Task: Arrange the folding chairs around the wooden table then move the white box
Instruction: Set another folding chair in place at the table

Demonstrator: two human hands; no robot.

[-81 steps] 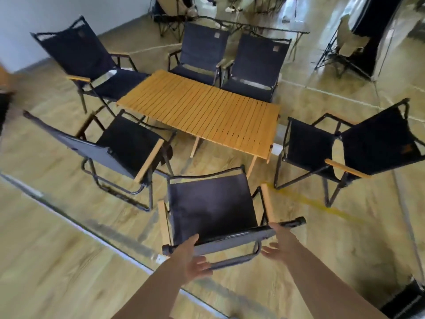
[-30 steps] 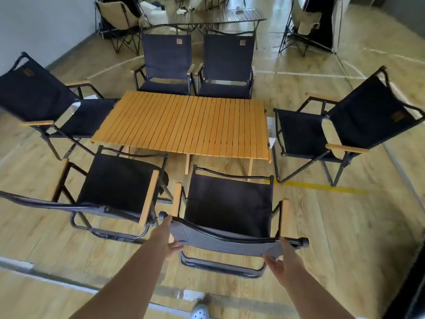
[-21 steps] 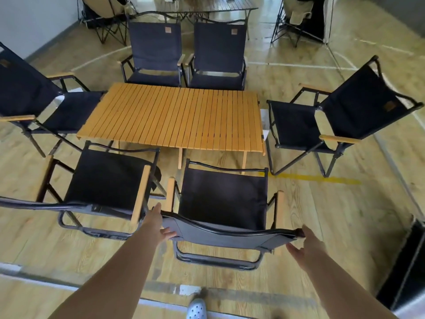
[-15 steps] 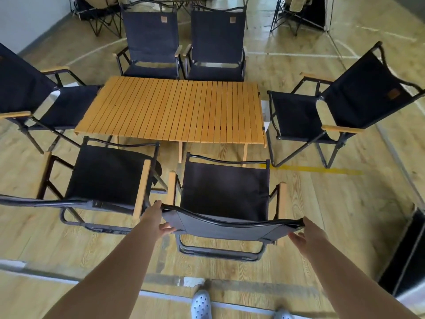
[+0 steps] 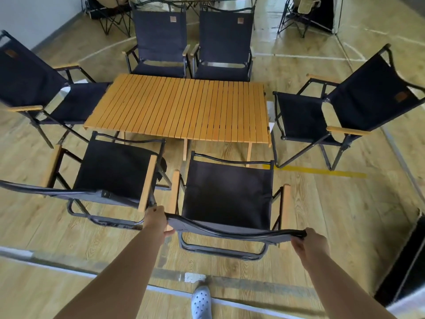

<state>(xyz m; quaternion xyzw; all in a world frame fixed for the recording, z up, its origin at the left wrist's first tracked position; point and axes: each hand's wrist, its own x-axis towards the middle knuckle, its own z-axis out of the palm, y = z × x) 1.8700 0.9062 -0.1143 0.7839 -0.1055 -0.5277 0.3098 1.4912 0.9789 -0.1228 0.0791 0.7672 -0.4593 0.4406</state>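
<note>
A slatted wooden table [image 5: 184, 107] stands mid-floor with several black folding chairs around it. The nearest chair [image 5: 227, 194] faces the table's near right side. My left hand [image 5: 156, 223] grips the left end of its top back bar. My right hand [image 5: 310, 245] holds the bar's right end. A second near chair [image 5: 115, 171] stands just to its left, almost touching. Two chairs [image 5: 193, 42] sit at the far side, one [image 5: 46, 88] at the left end and one [image 5: 345, 104] at the right end. A sliver of something white [image 5: 271, 126] shows between the table's right end and that chair.
My white shoe [image 5: 201, 301] is on the wood floor behind the held chair. A dark object [image 5: 404, 268] stands at the right edge. More folding chairs and another table [image 5: 305, 12] fill the room's far end. A yellow floor line [image 5: 322, 172] runs right of the table.
Both hands came to grip the near chair's back bar, and the chair now sits square to the table beside its neighbour. The view has swung to face the table head-on.
</note>
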